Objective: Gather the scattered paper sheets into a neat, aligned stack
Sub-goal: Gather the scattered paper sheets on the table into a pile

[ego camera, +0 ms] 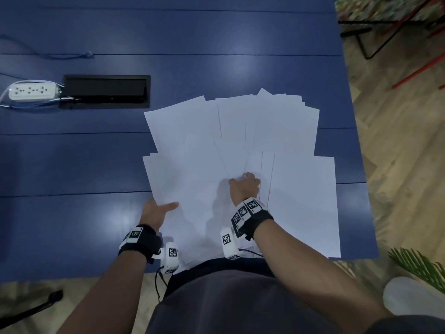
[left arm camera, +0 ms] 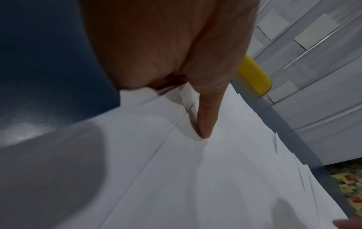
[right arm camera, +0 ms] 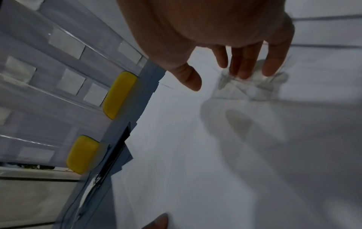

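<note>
Nearest me, my left hand (ego camera: 157, 209) pinched the near-left edge of the paper sheets (ego camera: 240, 150), thumb laid flat on top, fingers tucked beneath. Further in, my right hand (ego camera: 244, 186) rested its loosely spread, straight fingers (right arm camera: 246, 65) on the pile's middle. Beyond, white sheets fanned unevenly across the blue worktop (ego camera: 72, 165).

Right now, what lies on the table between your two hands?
Only overlapping white paper sheets lie between the left hand and right hand, seen in the head view.
</note>
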Available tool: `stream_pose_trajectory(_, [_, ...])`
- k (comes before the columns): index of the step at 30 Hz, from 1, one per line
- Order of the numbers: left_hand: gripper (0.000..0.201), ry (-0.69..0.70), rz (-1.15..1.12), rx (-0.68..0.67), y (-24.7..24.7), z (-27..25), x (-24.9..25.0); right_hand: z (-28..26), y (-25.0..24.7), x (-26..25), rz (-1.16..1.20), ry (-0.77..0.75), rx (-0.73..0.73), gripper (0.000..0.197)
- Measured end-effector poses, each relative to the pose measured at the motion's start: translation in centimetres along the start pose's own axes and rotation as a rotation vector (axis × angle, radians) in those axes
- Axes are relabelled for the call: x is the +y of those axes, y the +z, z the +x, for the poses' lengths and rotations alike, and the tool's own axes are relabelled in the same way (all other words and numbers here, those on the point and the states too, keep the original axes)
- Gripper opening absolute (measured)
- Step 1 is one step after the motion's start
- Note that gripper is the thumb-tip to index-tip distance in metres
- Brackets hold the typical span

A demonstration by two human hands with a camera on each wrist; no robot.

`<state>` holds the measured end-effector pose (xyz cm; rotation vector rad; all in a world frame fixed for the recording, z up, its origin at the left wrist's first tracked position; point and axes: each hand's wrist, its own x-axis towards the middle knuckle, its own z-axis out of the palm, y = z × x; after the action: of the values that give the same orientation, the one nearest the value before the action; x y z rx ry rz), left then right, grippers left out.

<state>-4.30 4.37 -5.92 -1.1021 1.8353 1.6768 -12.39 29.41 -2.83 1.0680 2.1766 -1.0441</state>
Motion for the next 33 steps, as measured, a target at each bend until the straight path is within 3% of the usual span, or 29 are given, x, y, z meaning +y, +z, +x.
stream_pose_trajectory(2, [0.032,0.003,-0.011,-0.005,0.1,-0.2,0.1,-0.1,0.7,-0.4,0.004,-0.014,-0.032,0.051])
stream_pose_trajectory(7, [0.035,0.0,0.023,-0.024,-0.2,0.0,0.2,0.6,0.2,-1.0,0.055,-0.03,0.067,0.035])
stream_pose_trajectory(13, [0.038,-0.044,0.037,-0.036,-0.2,0.1,0.3,0.1,0.8,-1.6,0.068,-0.412,-0.071,0.041])
stream_pose_trajectory(16, [0.037,-0.03,0.033,-0.019,-0.1,0.1,0.5,0.2,0.8,-1.6,0.047,-0.284,0.011,0.045])
stream_pose_trajectory(18, [0.035,-0.02,0.019,0.012,0.1,0.1,0.5,0.0,1.1,-1.6,-0.048,-0.205,-0.04,0.043])
stream_pose_trajectory(23, [0.019,-0.001,-0.092,0.095,1.1,0.0,0.6,-1.1,1.3,-0.8,-0.25,-0.229,-0.232,0.059])
stream_pose_trajectory(26, [0.029,0.01,-0.084,0.067,1.1,-0.3,0.7,-1.4,0.2,-0.4,-0.353,-0.285,-0.306,0.06])
stream_pose_trajectory(28, [0.04,0.015,-0.038,0.05,0.9,-0.2,0.7,-0.4,-1.6,0.6,-0.279,-0.358,-0.222,0.044])
stream_pose_trajectory(30, [0.042,0.015,-0.006,0.045,0.6,0.2,0.3,1.9,-4.8,2.4,-0.19,-0.35,0.01,0.034])
stream_pose_trajectory(31, [0.042,0.013,0.007,0.052,0.5,0.3,0.1,3.4,-6.9,3.5,-0.2,-0.285,0.153,0.034])
stream_pose_trajectory(33, [0.044,0.015,0.028,0.063,0.5,0.3,0.0,6.1,-11.6,6.0,-0.259,-0.012,0.419,0.037])
